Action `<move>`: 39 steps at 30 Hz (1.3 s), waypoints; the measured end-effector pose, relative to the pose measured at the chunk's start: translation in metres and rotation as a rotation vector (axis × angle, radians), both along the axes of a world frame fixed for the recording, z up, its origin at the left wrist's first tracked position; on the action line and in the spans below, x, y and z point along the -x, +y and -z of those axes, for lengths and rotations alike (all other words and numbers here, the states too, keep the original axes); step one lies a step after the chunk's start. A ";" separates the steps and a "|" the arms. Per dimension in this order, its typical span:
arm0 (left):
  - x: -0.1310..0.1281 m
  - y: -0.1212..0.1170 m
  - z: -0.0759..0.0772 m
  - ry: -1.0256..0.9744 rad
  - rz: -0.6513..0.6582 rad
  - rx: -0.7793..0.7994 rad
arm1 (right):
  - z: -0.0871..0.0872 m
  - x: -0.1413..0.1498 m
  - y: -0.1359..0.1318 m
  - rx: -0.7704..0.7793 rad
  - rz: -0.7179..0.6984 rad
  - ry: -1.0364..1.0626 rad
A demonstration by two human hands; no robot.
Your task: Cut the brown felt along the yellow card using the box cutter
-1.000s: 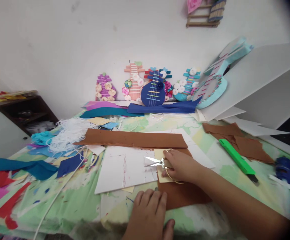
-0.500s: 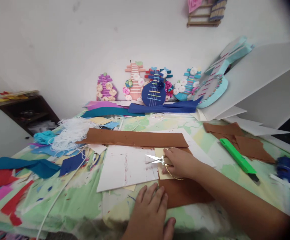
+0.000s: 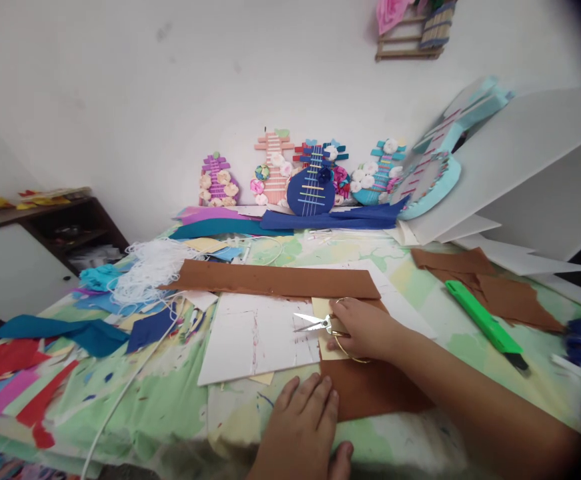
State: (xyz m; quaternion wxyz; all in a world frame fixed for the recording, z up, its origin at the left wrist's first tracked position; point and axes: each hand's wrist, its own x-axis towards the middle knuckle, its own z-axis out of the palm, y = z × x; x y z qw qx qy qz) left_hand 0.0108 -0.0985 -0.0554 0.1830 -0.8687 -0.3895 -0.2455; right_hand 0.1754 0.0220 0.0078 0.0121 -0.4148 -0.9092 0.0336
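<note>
My right hand (image 3: 367,328) grips a pair of scissors (image 3: 315,323) by the gold handles, with the silver blades parted and pointing left. Beneath it lie a small cream sheet (image 3: 322,308) and a brown sheet of craft material (image 3: 370,393). My left hand (image 3: 303,427) rests flat, palm down, its fingers spread at the left edge of the brown sheet. A white board (image 3: 235,340) with reddish marks lies just beyond. Across its far part stretches a long brown strip (image 3: 275,279).
A green box cutter (image 3: 485,319) and brown scraps (image 3: 515,300) lie at right. White cord (image 3: 147,270) is heaped at left, beside coloured scraps such as a teal strip (image 3: 65,331). Decorated lute-shaped crafts, including a dark blue one (image 3: 311,190), stand along the wall.
The view has shifted slightly, moving the whole scene a little right and down. Both hands and the scissors keep nearly the same place on the table.
</note>
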 end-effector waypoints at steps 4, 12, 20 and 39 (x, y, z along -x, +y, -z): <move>-0.003 0.000 -0.001 0.002 0.007 0.001 | -0.001 0.001 -0.001 -0.010 -0.020 -0.008; 0.025 0.028 -0.055 -0.179 -0.153 0.325 | 0.004 -0.003 0.003 0.021 0.022 0.042; 0.052 0.198 -0.087 0.106 -0.363 0.512 | 0.001 -0.001 0.001 0.049 0.029 0.086; 0.046 0.231 -0.053 0.249 -0.626 0.578 | -0.002 -0.001 0.006 0.145 0.025 0.106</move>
